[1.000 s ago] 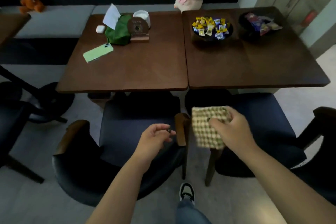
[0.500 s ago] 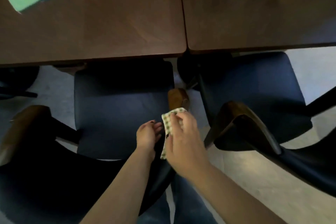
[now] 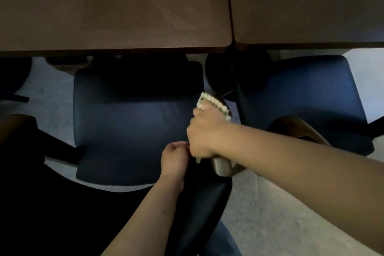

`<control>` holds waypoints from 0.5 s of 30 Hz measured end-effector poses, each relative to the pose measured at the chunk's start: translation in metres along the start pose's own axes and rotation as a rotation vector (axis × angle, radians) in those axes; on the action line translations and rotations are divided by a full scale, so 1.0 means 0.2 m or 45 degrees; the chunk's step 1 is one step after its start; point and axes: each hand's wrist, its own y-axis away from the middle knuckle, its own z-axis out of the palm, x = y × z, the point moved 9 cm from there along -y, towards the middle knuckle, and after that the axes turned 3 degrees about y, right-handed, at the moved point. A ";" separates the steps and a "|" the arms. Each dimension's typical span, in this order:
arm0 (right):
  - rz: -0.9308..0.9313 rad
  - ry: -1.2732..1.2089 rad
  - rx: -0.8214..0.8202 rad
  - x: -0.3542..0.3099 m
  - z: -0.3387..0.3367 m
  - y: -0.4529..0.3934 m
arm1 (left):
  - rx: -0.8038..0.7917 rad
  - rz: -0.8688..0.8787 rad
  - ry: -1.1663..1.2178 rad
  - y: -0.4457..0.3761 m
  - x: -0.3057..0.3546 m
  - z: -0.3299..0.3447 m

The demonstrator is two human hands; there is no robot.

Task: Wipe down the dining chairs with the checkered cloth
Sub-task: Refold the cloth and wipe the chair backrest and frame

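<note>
The checkered cloth (image 3: 214,103) is wrapped over the right wooden armrest (image 3: 222,166) of the near dining chair, whose navy seat (image 3: 128,127) lies under the table edge. My right hand (image 3: 204,132) grips the cloth around that armrest. Just left of and below it, my left hand (image 3: 174,158) has its fingers curled, its fingertips touching the right hand's lower edge. What they pinch is hidden. A second navy chair (image 3: 301,93) stands to the right.
Two brown tables (image 3: 116,6) (image 3: 307,2) butt together above the seats. The near chair's dark backrest (image 3: 62,203) fills the lower left. The other chair's wooden armrest (image 3: 295,129) sits close to my right forearm. Grey floor (image 3: 270,214) lies between the chairs.
I have leaned in closer. My right hand carried the cloth forward and closed it around the chair's right armrest. My left hand's fingers curled in beside it.
</note>
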 end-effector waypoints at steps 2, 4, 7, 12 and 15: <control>0.174 -0.208 0.031 0.15 0.00 -0.08 | -0.009 0.071 -0.144 -0.01 0.01 0.02; 0.322 -0.524 0.053 0.28 0.03 -0.09 | -0.044 0.126 -0.316 -0.01 0.03 0.05; 0.469 -0.679 0.188 0.28 0.07 0.00 | -0.143 0.191 -0.537 0.02 0.06 0.10; 0.568 -0.804 0.443 0.17 0.10 0.15 | -0.225 0.226 -0.687 0.03 0.08 0.13; 0.657 -0.938 0.339 0.32 0.14 0.04 | -0.264 0.276 -0.808 0.03 0.09 0.17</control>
